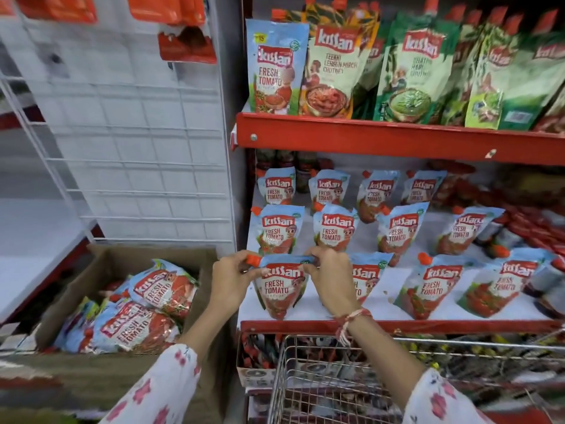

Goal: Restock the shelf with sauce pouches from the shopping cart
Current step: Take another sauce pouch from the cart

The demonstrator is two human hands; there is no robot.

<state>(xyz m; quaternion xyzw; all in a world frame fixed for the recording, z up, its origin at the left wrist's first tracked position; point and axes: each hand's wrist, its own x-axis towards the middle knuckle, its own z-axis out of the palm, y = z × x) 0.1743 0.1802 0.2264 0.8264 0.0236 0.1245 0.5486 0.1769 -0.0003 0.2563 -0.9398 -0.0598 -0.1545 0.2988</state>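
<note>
A light-blue tomato sauce pouch [282, 289] with an orange spout stands upright at the front left of the lower shelf [458, 326]. My left hand [230, 278] pinches its top left corner at the spout. My right hand [331, 276] pinches its top right corner. Several like pouches [331, 229] stand in rows behind and to the right of it on the same shelf. A cardboard box [101, 270] at lower left holds several more pouches [137, 319]. The wire shopping cart [321, 377] sits below my arms, in front of the shelf.
The upper red shelf [397, 137] carries green and yellow chutney pouches [419, 71] and one tomato pouch [276, 68]. A white wire grid panel [137, 148] stands to the left of the shelving. Dark jars [302, 172] sit at the back of the lower shelf.
</note>
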